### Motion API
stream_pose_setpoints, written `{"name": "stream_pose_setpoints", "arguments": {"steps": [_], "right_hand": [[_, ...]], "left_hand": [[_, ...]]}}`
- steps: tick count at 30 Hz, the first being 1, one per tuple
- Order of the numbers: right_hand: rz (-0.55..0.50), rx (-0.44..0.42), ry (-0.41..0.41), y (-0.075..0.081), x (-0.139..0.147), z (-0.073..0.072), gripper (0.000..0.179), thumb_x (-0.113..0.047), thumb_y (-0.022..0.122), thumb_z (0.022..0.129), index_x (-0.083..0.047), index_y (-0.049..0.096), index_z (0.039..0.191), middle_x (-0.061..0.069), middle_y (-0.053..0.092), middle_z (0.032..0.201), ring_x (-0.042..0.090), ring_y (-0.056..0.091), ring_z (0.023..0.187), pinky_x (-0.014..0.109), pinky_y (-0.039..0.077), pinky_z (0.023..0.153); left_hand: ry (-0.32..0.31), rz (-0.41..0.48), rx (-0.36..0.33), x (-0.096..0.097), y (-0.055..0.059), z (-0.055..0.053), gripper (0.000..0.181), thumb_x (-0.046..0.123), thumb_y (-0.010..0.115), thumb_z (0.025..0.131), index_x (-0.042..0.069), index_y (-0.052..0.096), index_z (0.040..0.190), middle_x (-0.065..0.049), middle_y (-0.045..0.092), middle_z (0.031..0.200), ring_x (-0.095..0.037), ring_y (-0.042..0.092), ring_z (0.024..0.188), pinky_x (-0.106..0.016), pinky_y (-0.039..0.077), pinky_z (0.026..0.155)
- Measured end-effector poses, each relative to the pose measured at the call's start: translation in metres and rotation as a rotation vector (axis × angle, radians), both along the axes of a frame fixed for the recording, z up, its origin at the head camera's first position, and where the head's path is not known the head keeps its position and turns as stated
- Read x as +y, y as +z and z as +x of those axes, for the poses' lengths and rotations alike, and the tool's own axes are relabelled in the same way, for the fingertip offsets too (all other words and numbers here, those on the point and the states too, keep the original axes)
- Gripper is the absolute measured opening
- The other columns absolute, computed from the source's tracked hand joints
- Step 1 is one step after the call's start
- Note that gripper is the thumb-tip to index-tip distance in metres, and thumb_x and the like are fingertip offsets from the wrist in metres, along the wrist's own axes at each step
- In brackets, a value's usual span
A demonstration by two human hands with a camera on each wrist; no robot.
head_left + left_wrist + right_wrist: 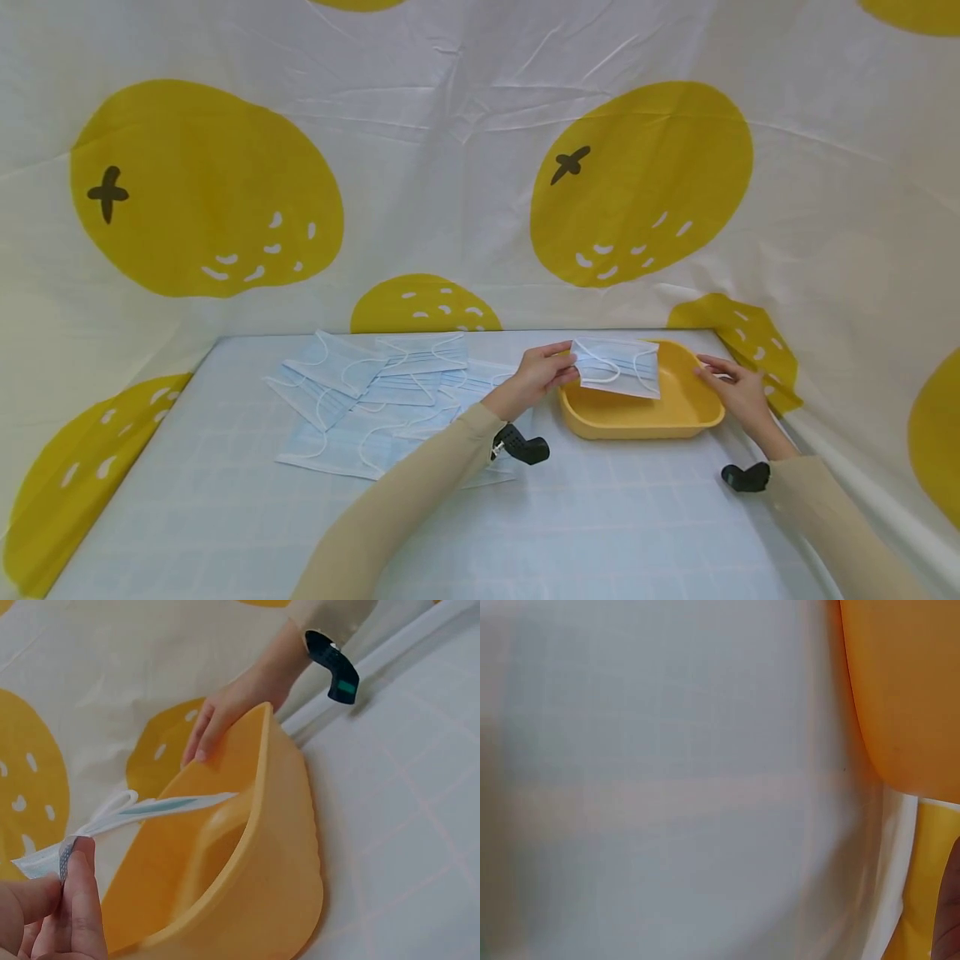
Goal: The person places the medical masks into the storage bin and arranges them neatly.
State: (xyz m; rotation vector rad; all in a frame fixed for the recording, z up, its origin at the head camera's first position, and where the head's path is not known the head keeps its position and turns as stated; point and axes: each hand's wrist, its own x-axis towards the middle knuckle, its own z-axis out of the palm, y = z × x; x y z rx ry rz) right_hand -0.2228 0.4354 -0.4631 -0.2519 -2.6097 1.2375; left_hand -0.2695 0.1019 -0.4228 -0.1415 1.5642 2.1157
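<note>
A pale blue disposable face mask (618, 367) with white ear loops hangs over the left part of a yellow plastic tub (678, 431). My left hand (534, 377) pinches the mask by its left edge between thumb and fingers. In the left wrist view, that mask (161, 806) appears nearly edge-on above the tub's opening. My right hand (738, 396) holds the tub's right rim, with the fingers at the edge. Only a sliver of it enters the right wrist view, beside the tub's outer wall (907, 690).
Several more face masks (360, 400) lie in an overlapping pile left of the tub, partly behind my left forearm. The table (225, 517) has a pale checked cover. A white cloth printed with yellow fruit (420, 192) rises behind and along both sides.
</note>
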Motion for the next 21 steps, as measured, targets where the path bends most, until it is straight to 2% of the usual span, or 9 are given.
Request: {"name": "stream_pose_setpoints", "arguments": {"steps": [11, 16, 21], "right_hand": [[-0.003, -0.018, -0.010, -0.001, 0.002, 0.002, 0.057, -0.038, 0.063, 0.092, 0.002, 0.055, 0.131, -0.025, 0.050, 0.086, -0.008, 0.051, 0.072, 0.004, 0.045, 0.063], [-0.006, -0.008, -0.006, 0.001, 0.000, 0.002, 0.057, -0.038, 0.063, 0.092, 0.003, 0.055, 0.131, -0.026, 0.050, 0.085, -0.008, 0.050, 0.073, 0.004, 0.045, 0.063], [-0.008, 0.011, 0.005, 0.001, -0.001, 0.001, 0.054, -0.034, 0.064, 0.092, 0.005, 0.055, 0.129, -0.028, 0.050, 0.082, -0.010, 0.052, 0.071, 0.005, 0.045, 0.062]], "left_hand": [[0.018, -0.004, -0.004, 0.017, 0.005, 0.000, 0.038, 0.005, 0.062, 0.092, 0.008, 0.061, 0.129, -0.009, 0.069, 0.093, -0.009, 0.065, 0.070, -0.026, 0.057, 0.080], [0.027, -0.004, -0.009, 0.022, 0.007, 0.002, 0.037, 0.003, 0.061, 0.092, 0.007, 0.061, 0.128, -0.007, 0.067, 0.087, -0.009, 0.065, 0.068, -0.026, 0.057, 0.080], [0.042, -0.008, 0.004, 0.028, 0.004, 0.003, 0.036, 0.001, 0.061, 0.091, 0.006, 0.062, 0.127, -0.006, 0.064, 0.083, -0.009, 0.064, 0.067, -0.028, 0.057, 0.082]]}}
